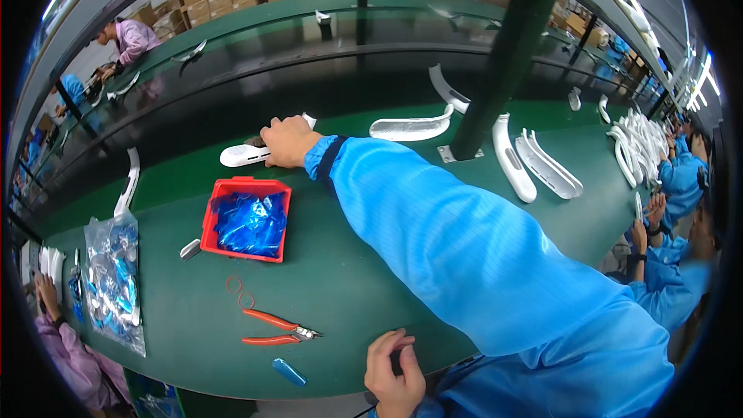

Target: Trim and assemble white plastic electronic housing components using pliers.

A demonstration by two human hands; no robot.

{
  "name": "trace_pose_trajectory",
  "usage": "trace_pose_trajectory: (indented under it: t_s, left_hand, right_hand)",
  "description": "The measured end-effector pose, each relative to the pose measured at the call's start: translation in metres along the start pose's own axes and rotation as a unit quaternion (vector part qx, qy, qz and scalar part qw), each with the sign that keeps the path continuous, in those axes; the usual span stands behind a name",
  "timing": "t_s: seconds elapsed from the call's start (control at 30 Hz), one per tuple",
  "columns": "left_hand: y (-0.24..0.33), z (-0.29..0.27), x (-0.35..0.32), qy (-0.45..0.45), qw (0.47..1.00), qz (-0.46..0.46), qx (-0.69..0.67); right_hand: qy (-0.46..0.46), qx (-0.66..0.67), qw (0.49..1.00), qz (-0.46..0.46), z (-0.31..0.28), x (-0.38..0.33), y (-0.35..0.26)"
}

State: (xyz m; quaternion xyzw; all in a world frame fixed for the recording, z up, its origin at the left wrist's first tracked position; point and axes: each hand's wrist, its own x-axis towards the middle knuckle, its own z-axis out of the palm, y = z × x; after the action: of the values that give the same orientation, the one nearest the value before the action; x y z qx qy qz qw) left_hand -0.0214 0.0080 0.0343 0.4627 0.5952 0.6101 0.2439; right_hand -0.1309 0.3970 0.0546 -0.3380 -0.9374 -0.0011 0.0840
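Note:
My right arm, in a blue sleeve with a dark wristband, stretches across the green table. At its end my right hand (290,142) is closed over a white curved plastic part (244,155) with a rounded, perforated end; the fingers hide its middle. Low in the view, my left hand (395,371) is loosely curled near the table's front edge, thumb apart from the fingers, with nothing visible in it. A red bin (285,220) holding blue film-like pieces stands just nearer than my right hand. Orange-handled cutters (275,327) lie left of my left hand, beside a small blue piece (289,371).
A clear bag (112,286) of blue and silver pieces lies at left. White curved shells (410,125) rest near a green post (507,58). A dark conveyor (255,81) runs behind. Co-workers (673,263) sit at right, near a white pile (638,147); others sit left.

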Motion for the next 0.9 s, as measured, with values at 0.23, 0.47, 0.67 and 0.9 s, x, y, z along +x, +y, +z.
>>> trace_pose_trajectory:
  t_s: [0.23,0.47,0.67,0.9]
  left_hand:
    - [-0.020,0.003,-0.008,0.017,0.997,-0.040,-0.062]
    - [-0.017,-0.002,-0.005,-0.038,0.969,-0.057,-0.238]
    - [0.017,0.010,-0.017,-0.102,0.892,-0.177,-0.404]
    - [-0.005,0.008,-0.066,-0.236,0.774,-0.290,-0.511]
  right_hand:
    - [0.137,0.214,0.957,0.139,-0.057,-0.080,0.017]
    - [-0.066,0.503,0.849,0.150,-0.131,-0.267,-0.009]
    - [-0.139,0.596,0.776,0.156,-0.117,-0.372,-0.057]
    - [0.128,0.690,0.679,0.215,-0.084,-0.425,-0.034]
